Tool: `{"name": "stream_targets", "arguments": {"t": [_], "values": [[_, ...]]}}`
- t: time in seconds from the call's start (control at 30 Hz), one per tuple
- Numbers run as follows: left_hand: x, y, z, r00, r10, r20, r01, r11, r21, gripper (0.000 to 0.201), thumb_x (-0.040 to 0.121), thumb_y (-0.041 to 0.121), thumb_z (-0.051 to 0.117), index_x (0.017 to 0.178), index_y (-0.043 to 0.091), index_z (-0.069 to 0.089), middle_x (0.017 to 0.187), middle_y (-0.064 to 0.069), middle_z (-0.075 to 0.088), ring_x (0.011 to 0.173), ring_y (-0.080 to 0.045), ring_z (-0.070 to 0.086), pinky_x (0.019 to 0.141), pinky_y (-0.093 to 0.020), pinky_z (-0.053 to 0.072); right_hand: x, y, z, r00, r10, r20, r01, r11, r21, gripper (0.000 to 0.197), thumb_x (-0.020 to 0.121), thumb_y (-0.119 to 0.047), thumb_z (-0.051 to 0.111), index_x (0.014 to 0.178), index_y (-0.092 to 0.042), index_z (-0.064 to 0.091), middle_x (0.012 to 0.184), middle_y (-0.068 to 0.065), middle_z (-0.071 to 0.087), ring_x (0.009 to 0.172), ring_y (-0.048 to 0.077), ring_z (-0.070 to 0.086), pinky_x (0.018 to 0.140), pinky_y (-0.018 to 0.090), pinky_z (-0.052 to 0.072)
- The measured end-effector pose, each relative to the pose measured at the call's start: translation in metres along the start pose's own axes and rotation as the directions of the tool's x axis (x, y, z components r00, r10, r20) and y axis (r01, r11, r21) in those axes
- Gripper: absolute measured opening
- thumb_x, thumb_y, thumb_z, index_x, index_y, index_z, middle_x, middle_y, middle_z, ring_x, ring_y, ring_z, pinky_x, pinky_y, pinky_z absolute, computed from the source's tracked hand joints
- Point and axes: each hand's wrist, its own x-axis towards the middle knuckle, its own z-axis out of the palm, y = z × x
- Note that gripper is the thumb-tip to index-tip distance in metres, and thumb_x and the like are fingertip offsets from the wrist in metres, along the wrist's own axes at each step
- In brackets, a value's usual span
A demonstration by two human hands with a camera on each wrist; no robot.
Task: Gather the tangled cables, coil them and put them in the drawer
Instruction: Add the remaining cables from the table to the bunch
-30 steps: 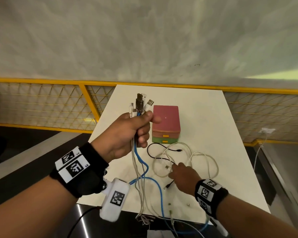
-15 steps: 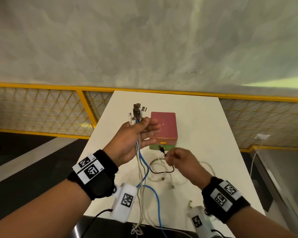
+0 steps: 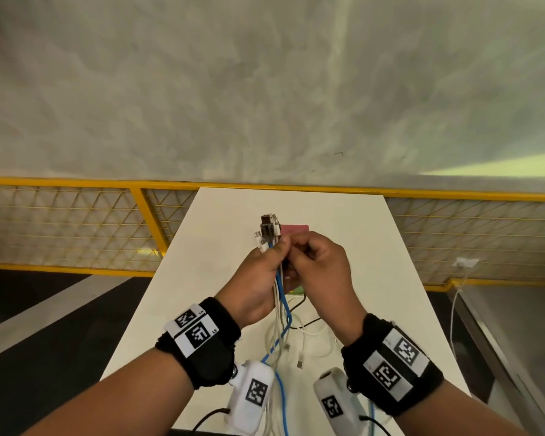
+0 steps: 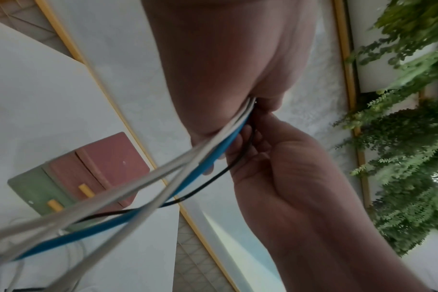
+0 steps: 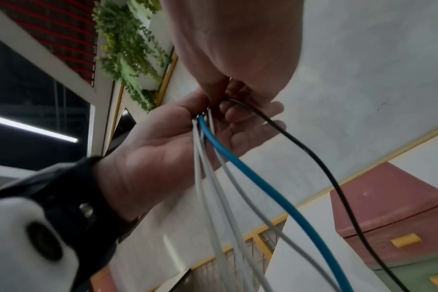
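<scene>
Both hands meet above the desk. Left hand grips the cable bundle, plug ends up, long axis near vertical, tails hanging to the desk below. Right hand pinches the black cable end, touching the left fist from the right. Drawer box sits just beyond both hands, approx centred, neither clearly nearer. Loose white cables lie below.

Smooth plastic-sheathed cables, metal plug tips, matt white table.
</scene>
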Motion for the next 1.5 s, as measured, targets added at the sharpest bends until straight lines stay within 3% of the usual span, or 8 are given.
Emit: {"name": "stream_targets", "arguments": {"t": [0.3,0.47,0.53,0.9,1.1,1.23,1.33,1.5], "values": [[0.007,0.010,-0.006,0.994,0.031,-0.109,-0.035,0.999,-0.039,0.038,0.105,0.033,0.036,0.115,0.014,0.068,0.123,-0.010,0.071,0.123,-0.027,0.061,0.108,-0.046,0.040,0.001,0.022,-0.020,0.948,0.315,-0.039,-0.303,0.934,0.192,0.013,0.085,-0.004,0.059,0.075,-0.006,0.066,0.074,0.012,0.064,0.064,0.022,0.059,0.056,0.031,0.048],[-0.001,0.018,-0.009,0.997,0.056,-0.059,-0.058,0.998,-0.022,0.041,0.091,0.039,0.047,0.112,0.011,0.068,0.118,-0.015,0.072,0.122,-0.034,0.061,0.110,-0.051,0.041,-0.018,0.052,-0.014,0.455,0.747,0.485,-0.881,0.459,0.119,0.050,0.095,-0.049,0.045,0.075,-0.009,0.069,0.068,0.008,0.063,0.052,0.015,0.051,0.049,0.023,0.034],[-0.011,0.016,-0.005,1.000,0.013,-0.012,-0.013,1.000,-0.004,0.041,0.090,0.039,0.048,0.107,0.008,0.069,0.110,-0.018,0.073,0.114,-0.039,0.066,0.099,-0.049,0.050,-0.017,0.051,-0.007,0.434,0.724,0.536,-0.899,0.384,0.210,0.049,0.094,-0.051,0.043,0.076,-0.013,0.068,0.064,0.003,0.060,0.052,0.012,0.048,0.051,0.023,0.033],[-0.106,-0.009,-0.087,0.728,-0.678,0.101,0.508,0.633,0.584,0.035,0.098,0.037,0.055,0.082,0.008,0.067,0.049,-0.004,0.051,0.035,-0.012,0.049,0.038,-0.023,0.037,0.043,0.049,-0.037,0.595,0.743,0.307,-0.701,0.292,0.650,0.027,0.098,-0.013,0.039,0.075,-0.010,0.054,0.068,0.005,0.053,0.060,0.017,0.048,0.062,0.029,0.041],[-0.077,0.012,-0.053,0.970,-0.166,-0.180,0.213,0.933,0.291,0.033,0.093,0.036,0.057,0.076,0.008,0.065,0.054,-0.003,0.035,0.035,-0.009,0.026,0.037,-0.019,0.022,0.011,0.042,-0.015,0.596,0.678,0.430,-0.794,0.419,0.441,0.023,0.102,-0.020,0.041,0.093,-0.011,0.060,0.071,0.007,0.066,0.056,0.019,0.064,0.057,0.031,0.055],[-0.054,0.034,-0.035,0.983,0.018,-0.184,0.022,0.976,0.217,0.035,0.099,0.032,0.051,0.078,0.010,0.067,0.054,-0.001,0.033,0.038,-0.009,0.025,0.039,-0.021,0.022,-0.027,0.041,-0.018,0.504,0.605,0.617,-0.781,0.624,0.026,0.015,0.099,-0.020,0.049,0.099,-0.013,0.062,0.091,0.010,0.071,0.080,0.022,0.068,0.065,0.031,0.052],[-0.052,0.044,-0.032,0.985,0.057,-0.162,-0.009,0.959,0.284,0.036,0.100,0.032,0.050,0.081,0.009,0.070,0.053,-0.001,0.040,0.037,-0.011,0.030,0.040,-0.022,0.029,-0.057,0.051,-0.030,0.423,0.578,0.698,-0.361,0.814,-0.455,0.013,0.091,-0.017,0.057,0.099,-0.021,0.068,0.104,-0.002,0.066,0.094,0.012,0.060,0.073,0.017,0.046],[-0.049,0.050,-0.034,0.983,0.079,-0.164,-0.024,0.949,0.315,0.038,0.101,0.031,0.047,0.083,0.007,0.071,0.054,-0.004,0.053,0.041,-0.016,0.044,0.042,-0.026,0.041,-0.076,0.056,-0.039,0.042,0.694,0.719,0.005,0.720,-0.694,0.048,0.090,-0.023,0.066,0.136,-0.021,0.054,0.138,-0.001,0.056,0.124,0.011,0.052,0.102,0.022,0.041]]}}
